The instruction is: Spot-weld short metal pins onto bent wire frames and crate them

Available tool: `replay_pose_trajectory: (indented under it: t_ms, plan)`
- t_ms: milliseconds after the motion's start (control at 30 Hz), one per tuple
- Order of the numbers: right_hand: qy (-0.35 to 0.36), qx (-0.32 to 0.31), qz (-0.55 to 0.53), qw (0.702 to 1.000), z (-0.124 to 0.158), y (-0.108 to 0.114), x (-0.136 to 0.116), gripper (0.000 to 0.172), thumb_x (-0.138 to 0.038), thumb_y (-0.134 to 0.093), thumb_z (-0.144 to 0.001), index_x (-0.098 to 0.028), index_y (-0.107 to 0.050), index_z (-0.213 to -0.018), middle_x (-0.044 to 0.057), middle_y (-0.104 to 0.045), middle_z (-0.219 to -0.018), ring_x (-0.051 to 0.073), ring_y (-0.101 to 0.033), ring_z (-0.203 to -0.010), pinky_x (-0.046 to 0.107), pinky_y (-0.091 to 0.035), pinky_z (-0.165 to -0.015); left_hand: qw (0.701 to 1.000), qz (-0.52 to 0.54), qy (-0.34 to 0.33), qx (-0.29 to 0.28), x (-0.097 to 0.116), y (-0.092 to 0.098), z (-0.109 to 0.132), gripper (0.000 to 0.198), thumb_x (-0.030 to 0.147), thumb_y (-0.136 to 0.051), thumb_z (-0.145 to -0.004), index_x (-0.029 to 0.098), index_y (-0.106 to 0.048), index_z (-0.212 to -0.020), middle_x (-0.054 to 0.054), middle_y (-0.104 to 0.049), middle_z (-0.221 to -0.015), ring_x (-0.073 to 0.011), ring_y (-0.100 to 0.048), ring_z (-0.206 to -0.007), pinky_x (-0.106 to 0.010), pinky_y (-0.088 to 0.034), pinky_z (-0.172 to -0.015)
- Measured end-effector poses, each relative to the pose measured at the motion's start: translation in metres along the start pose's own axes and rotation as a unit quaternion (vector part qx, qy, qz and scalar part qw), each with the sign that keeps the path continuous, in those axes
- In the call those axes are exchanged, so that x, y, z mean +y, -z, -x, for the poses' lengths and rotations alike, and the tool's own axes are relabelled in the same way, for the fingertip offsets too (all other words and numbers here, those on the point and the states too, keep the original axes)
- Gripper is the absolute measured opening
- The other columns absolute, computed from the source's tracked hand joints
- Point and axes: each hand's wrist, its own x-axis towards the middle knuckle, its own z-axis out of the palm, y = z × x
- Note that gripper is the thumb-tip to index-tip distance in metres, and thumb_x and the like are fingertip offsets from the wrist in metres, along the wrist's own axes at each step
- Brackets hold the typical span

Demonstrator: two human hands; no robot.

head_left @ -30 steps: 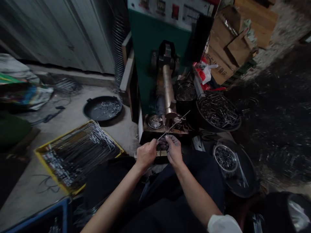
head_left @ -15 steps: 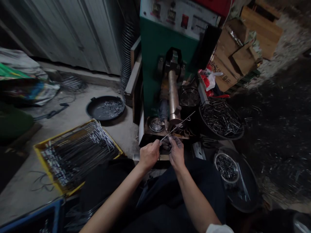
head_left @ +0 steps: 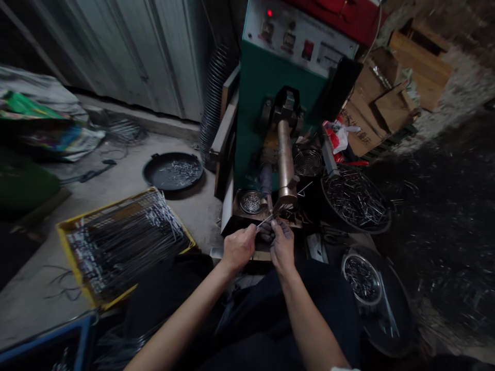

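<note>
My left hand (head_left: 240, 248) is closed around the near end of a thin metal rod (head_left: 265, 221). The rod slants up and right to the tips of a green spot-welding machine (head_left: 257, 103), and its bent far end shows past the thick metal arm (head_left: 285, 154). Close beside it, my right hand (head_left: 282, 243) is pinched just below the machine's tips; what its fingertips hold is too small to make out. Dark stains cover its fingers. A small round dish of metal bits (head_left: 251, 202) sits left of the tips.
On the left floor are a yellow crate (head_left: 65, 247) of long rods and a black pan (head_left: 150, 178) with small metal pieces. At right stand a tub (head_left: 386, 226) of bent rods and a bowl (head_left: 377, 296) of short parts. Cardboard (head_left: 359, 131) lies behind.
The rod has shifted in under the machine's tips, with both hands still close together. A red lamp on the panel is now lit. The whole view has tilted slightly.
</note>
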Motion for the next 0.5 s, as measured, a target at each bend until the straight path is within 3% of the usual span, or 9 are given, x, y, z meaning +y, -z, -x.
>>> replay_pose_trajectory:
  t_ms: [333, 500]
  plan:
    - [-0.01, 0.023, 0.01, 1.0, 0.0006, -0.0065, -0.0064, 0.027, -0.034, -0.08, -0.071, -0.018, -0.063, -0.084, 0.0, -0.07, -0.07, 0.015, -0.07, -0.065, 0.024, -0.055, -0.061, 1.0, 0.0, -0.003, -0.002, 0.0021, 0.0044, -0.003, 0.028, 0.024, -0.04, -0.103, 0.017, -0.064, -0.089, -0.005, -0.067, -0.068, -0.0217, -0.067, -0.065, -0.031, -0.029, -0.051]
    - [-0.005, 0.003, 0.011, 1.0, 0.0002, -0.0022, -0.0029, 0.026, -0.037, -0.079, -0.073, -0.018, -0.063, -0.081, 0.0, -0.07, -0.069, 0.013, -0.065, -0.06, 0.023, -0.05, -0.056, 1.0, -0.004, -0.006, -0.017, 0.0011, 0.0092, -0.0046, 0.033, 0.027, -0.038, -0.104, 0.017, -0.065, -0.088, -0.005, -0.067, -0.066, -0.0213, -0.067, -0.064, -0.031, -0.027, -0.05]
